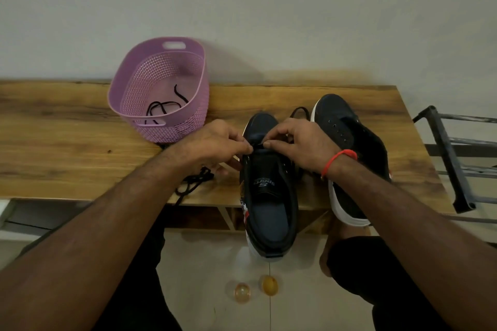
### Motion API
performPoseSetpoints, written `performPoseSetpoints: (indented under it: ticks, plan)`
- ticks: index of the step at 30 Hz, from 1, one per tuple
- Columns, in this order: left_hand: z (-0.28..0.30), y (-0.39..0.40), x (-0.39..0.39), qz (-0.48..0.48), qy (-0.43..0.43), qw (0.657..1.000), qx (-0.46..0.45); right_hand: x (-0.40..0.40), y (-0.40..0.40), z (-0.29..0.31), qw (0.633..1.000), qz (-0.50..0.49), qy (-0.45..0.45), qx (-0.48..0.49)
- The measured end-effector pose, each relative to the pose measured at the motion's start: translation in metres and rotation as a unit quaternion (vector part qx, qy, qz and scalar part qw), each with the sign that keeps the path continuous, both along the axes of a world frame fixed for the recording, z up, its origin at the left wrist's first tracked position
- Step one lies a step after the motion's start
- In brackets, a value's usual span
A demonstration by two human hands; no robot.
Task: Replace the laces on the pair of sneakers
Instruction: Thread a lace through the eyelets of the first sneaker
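Both forearms reach in; the left hand [215, 142] and right hand [301, 142] each pinch the black lace [257, 144] at the lowest eyelets of the near sneaker [270, 196]. Its long axis runs away from the person, heel overhanging the table [67, 142] edge. Beside it, right, lies the unlaced second sneaker [347, 142]; left, the purple basket [161, 88] leaves pulling room.

1. "SPORTS" with an "S" logo is read on the tongue [265, 183] of the near sneaker [270, 212], seen upside down.
2. Smaller print above it is too blurred to be read.
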State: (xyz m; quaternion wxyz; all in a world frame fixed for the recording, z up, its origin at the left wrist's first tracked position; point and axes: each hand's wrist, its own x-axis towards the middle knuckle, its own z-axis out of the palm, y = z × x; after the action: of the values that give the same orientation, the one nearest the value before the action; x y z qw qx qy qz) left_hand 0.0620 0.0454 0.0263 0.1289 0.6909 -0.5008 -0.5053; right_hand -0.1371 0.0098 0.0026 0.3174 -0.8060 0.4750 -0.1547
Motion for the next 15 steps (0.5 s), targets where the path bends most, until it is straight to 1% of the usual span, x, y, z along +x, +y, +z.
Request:
performPoseSetpoints:
  ticks: [3,8,15]
  plan:
    - [-0.001,-0.002,0.005,0.017,0.025,0.999,0.022,0.005,0.002,-0.004,1.000,0.004,0.013,-0.014]
    - [-0.001,-0.001,0.010,0.021,0.040,0.999,0.026,0.010,0.007,-0.008,0.998,0.029,0.045,-0.034]
    - [0.000,0.000,0.009,0.013,0.033,0.999,0.014,0.013,0.011,-0.009,0.995,0.022,0.079,-0.048]
